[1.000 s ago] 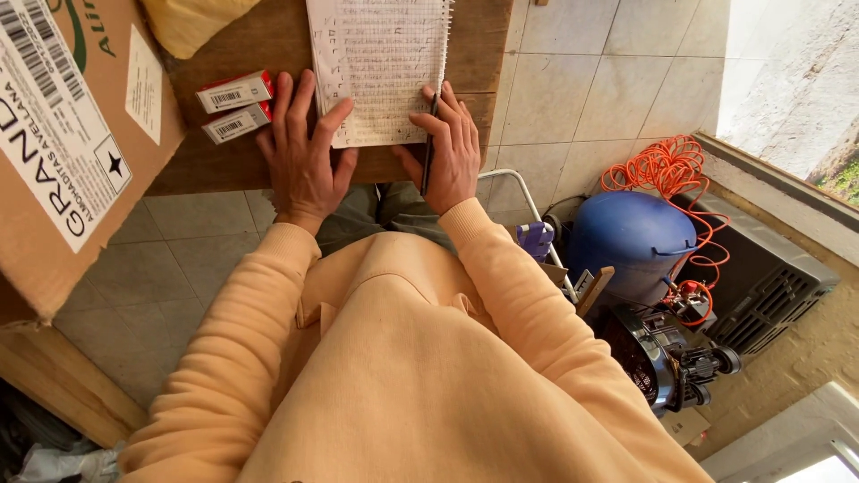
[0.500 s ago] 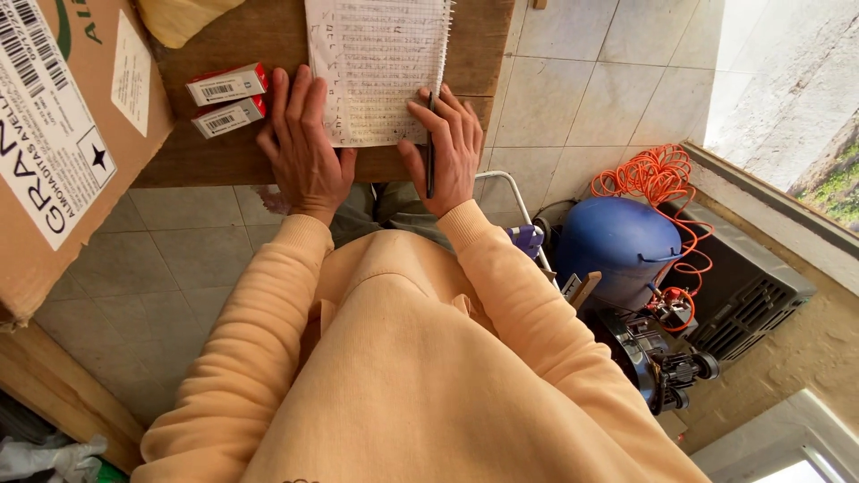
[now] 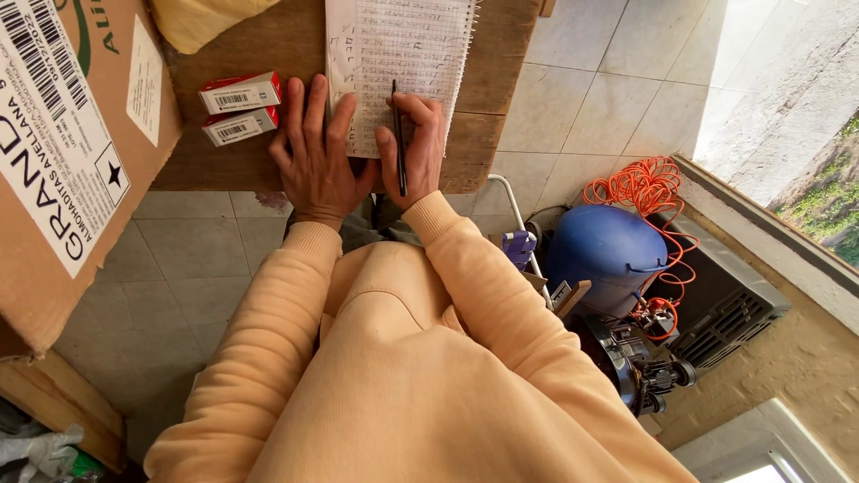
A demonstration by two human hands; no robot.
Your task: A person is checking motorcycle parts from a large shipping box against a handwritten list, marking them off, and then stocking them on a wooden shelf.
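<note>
you were at the writing step: your right hand point(image 3: 413, 141) was clenched around a dark pen point(image 3: 398, 134), its tip down on the spiral notebook point(image 3: 403, 63), at the near edge of the handwritten page. your left hand point(image 3: 315, 152) lay flat with fingers spread and released, pressing the notebook's near left corner onto the wooden table point(image 3: 242, 161). the notebook sat at the middle of the table, reaching the far edge of the view. by my judgement, the next stroke called for the left hand to hold the page steady and the pen to stay within the ruled lines. just left of the notebook lay two small red-and-white boxes point(image 3: 240, 107), side by side, both closed, contents not visible. further left of the notebook stood a large cardboard carton point(image 3: 72, 152), closed on the faces shown; contents unseen.
</note>
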